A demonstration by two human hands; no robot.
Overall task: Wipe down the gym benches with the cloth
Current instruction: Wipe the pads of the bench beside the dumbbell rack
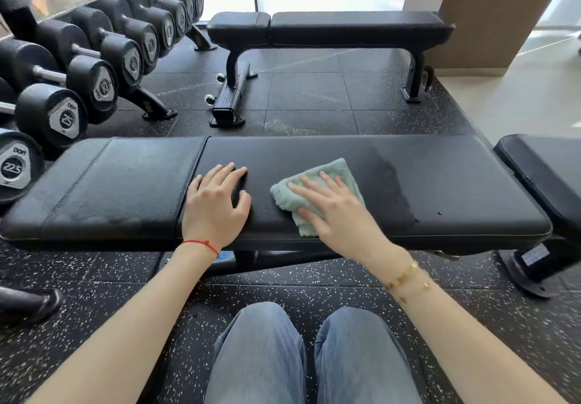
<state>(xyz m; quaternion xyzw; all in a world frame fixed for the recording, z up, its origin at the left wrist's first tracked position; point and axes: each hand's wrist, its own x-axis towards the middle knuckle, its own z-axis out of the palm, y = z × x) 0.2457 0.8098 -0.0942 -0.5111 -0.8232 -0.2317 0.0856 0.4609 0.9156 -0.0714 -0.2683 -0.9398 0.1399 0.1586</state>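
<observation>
Right hand: while our left hand (217, 205) rests flat, fingers spread, our right hand (334, 211) presses the cloth (333, 171) with straight, splayed fingers.
Bench: we lean on the near bench (440, 180), beside the dumbbells (94, 67).

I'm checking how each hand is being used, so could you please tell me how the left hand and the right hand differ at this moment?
The left hand rests bare on the near bench, while the right hand presses the green cloth onto it. The left wrist wears a red string; the right wrist wears a gold bracelet. Both hands lie flat, fingers spread, on the same pad.
</observation>
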